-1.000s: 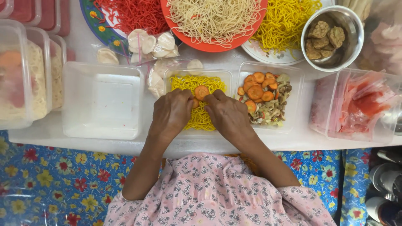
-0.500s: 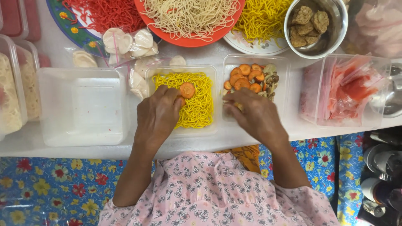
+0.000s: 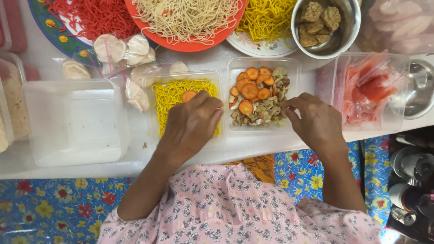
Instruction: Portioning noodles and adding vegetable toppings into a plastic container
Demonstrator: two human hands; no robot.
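Note:
A clear plastic box of yellow noodles (image 3: 168,96) sits on the white table, with one carrot slice (image 3: 188,95) on top. My left hand (image 3: 190,126) rests on the noodles, fingers bent and close together. Beside it on the right stands a clear box of carrot slices and mushroom pieces (image 3: 258,96). My right hand (image 3: 314,122) is at that box's right edge, its fingertips pinched together at the mushroom pieces; whether a piece is between them is hidden.
An empty clear box (image 3: 72,122) stands to the left. Plates of red noodles (image 3: 86,18), pale noodles (image 3: 190,18) and yellow noodles (image 3: 266,20) line the far side, with a steel bowl of fried pieces (image 3: 325,25), small bags (image 3: 122,47) and a box of red sauce packets (image 3: 370,90).
My right hand moved from the noodle box to the right, reaching the carrot and mushroom box. My left hand stayed on the noodles. The view shifted slightly.

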